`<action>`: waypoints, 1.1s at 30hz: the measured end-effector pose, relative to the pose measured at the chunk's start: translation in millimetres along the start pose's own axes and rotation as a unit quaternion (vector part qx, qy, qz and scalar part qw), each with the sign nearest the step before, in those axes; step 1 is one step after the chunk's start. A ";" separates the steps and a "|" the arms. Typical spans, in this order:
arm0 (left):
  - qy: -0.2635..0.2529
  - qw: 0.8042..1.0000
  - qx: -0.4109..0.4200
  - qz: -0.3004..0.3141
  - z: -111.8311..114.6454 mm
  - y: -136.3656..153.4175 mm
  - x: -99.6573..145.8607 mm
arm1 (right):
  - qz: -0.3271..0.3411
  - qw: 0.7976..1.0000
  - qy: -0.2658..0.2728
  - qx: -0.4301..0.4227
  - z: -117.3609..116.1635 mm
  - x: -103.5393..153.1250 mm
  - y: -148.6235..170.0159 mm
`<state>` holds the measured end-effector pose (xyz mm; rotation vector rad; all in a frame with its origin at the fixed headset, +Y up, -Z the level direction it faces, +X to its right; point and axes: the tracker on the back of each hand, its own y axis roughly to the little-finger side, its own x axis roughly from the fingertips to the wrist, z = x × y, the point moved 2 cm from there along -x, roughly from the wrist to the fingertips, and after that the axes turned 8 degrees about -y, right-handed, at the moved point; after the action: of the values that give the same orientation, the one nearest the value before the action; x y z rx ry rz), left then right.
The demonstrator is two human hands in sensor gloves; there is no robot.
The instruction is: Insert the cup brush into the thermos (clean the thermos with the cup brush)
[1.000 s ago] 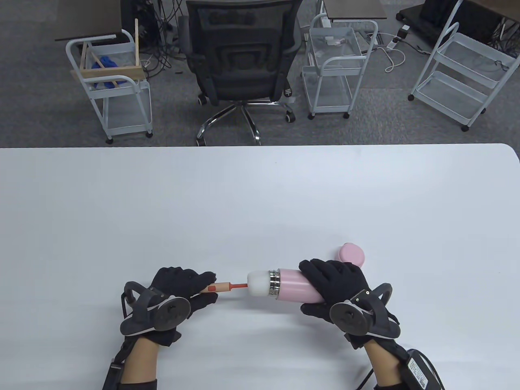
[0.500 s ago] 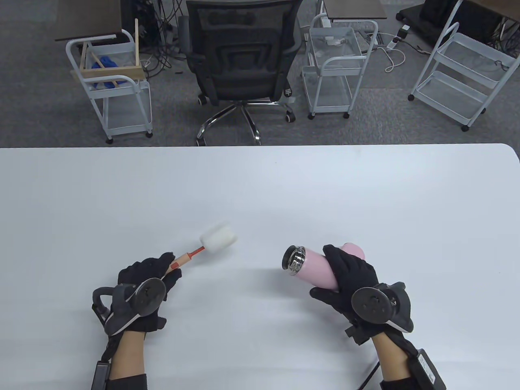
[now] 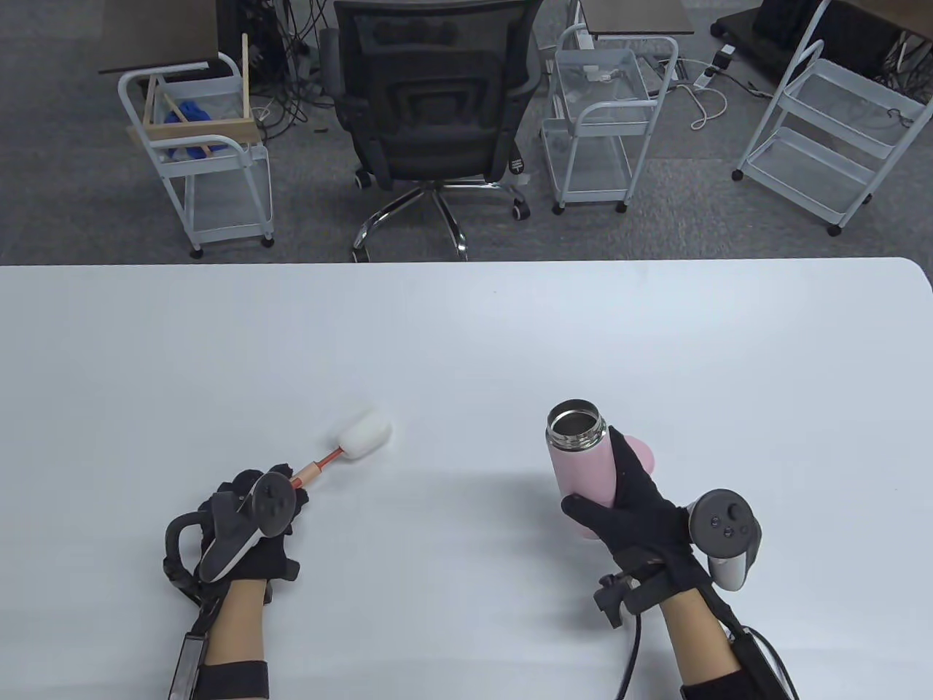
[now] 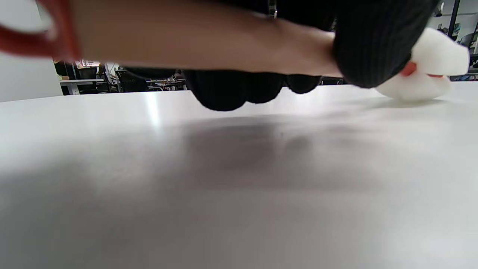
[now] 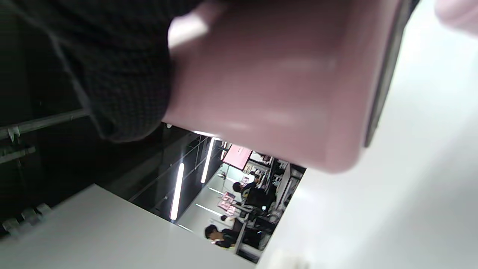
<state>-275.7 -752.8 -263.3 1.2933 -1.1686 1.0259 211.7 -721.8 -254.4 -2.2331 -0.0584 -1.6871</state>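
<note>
My right hand [image 3: 633, 503] grips a pink thermos [image 3: 583, 467] upright, its open steel mouth [image 3: 575, 421] facing up; its pink body fills the right wrist view [image 5: 276, 86]. My left hand [image 3: 259, 510] holds the wooden handle of the cup brush [image 3: 321, 463]. The brush's white sponge head [image 3: 363, 435] points up and right and lies on or just above the table, well left of the thermos. In the left wrist view the handle [image 4: 194, 41] runs across the top and the sponge head [image 4: 429, 67] sits at the right.
The pink thermos lid [image 3: 644, 452] lies on the white table [image 3: 466, 335] just behind my right hand. An office chair [image 3: 430, 109] and several white wire carts [image 3: 211, 153] stand on the floor beyond the table's far edge.
The brush came out of the thermos and moved left with my left hand. My right hand turned the thermos from lying sideways to upright, mouth up.
</note>
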 end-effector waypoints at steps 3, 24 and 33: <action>0.009 0.999 -0.034 0.005 5.0 -3.7 -0.6 | -0.006 0.999 0.001 -0.047 -0.3 -0.5 5.3; -0.049 0.984 0.172 -0.008 -22.1 6.7 8.2 | -0.007 0.995 0.006 -0.098 0.7 0.1 5.0; -0.137 0.882 0.451 0.018 -36.5 -0.4 20.6 | -0.011 0.991 -0.002 -0.135 -4.5 0.2 5.8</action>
<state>-270.2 -718.1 -240.7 2.2060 -0.9205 1.5394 208.9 -728.7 -254.5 -2.4345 0.1535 -1.7955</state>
